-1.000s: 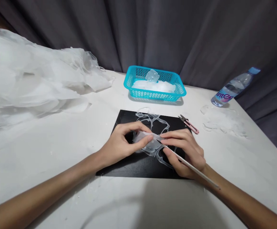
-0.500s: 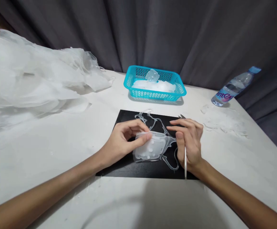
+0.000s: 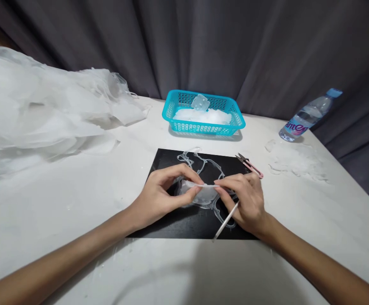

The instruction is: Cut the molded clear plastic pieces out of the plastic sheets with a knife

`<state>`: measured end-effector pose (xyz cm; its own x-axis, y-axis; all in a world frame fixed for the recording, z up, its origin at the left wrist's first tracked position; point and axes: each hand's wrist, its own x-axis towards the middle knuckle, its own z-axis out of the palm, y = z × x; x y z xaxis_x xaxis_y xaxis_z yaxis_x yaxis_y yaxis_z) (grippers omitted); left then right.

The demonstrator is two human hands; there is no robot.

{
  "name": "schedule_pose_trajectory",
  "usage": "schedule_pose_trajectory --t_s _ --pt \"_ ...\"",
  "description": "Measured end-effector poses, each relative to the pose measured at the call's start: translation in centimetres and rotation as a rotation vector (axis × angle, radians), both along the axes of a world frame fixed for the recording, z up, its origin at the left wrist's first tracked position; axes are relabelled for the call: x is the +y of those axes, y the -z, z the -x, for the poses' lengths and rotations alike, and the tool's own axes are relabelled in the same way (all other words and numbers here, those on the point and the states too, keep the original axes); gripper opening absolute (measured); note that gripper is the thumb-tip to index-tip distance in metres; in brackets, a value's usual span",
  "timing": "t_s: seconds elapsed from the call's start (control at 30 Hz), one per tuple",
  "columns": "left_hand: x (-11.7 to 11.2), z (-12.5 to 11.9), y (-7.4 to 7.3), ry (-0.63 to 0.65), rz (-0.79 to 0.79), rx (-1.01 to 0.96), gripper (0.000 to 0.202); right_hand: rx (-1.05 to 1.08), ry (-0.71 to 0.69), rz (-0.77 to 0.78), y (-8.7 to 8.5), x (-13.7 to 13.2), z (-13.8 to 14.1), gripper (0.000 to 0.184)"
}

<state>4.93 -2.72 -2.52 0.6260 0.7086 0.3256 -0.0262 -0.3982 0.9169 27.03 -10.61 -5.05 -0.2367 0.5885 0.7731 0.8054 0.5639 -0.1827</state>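
Translucent plastic piece point(image 3: 203, 192) — matt black mat point(image 3: 171, 220)

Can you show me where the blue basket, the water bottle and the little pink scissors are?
blue basket point(image 3: 203, 127), head view, on its front wall.
water bottle point(image 3: 305, 117), head view, on the middle of its clear body.
pink scissors point(image 3: 251, 167), head view, on the pink handle.

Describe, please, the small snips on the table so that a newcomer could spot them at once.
Start at the black mat in the middle of the white table, where both hands work. At the mat's far right corner, just beyond the right hand, lie the snips. Their pink handle and dark pointed blades set them apart from the clear plastic pieces around.
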Motion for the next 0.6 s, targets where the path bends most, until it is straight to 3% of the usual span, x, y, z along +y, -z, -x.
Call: schedule_pose_trajectory --t_s 0.3,0.6 --pt "0.33 0.11 0.2 0.05 -0.054 -0.046 0.013 -0.013 0.026 -0.064 0.24 -0.14 -0.29 0.032" --pt "0.2 0.0 0.06 0.029 -0.048 -0.011 0.013 -0.009 0.02 -0.058 0.33 -0.1 -0.2 0.026"
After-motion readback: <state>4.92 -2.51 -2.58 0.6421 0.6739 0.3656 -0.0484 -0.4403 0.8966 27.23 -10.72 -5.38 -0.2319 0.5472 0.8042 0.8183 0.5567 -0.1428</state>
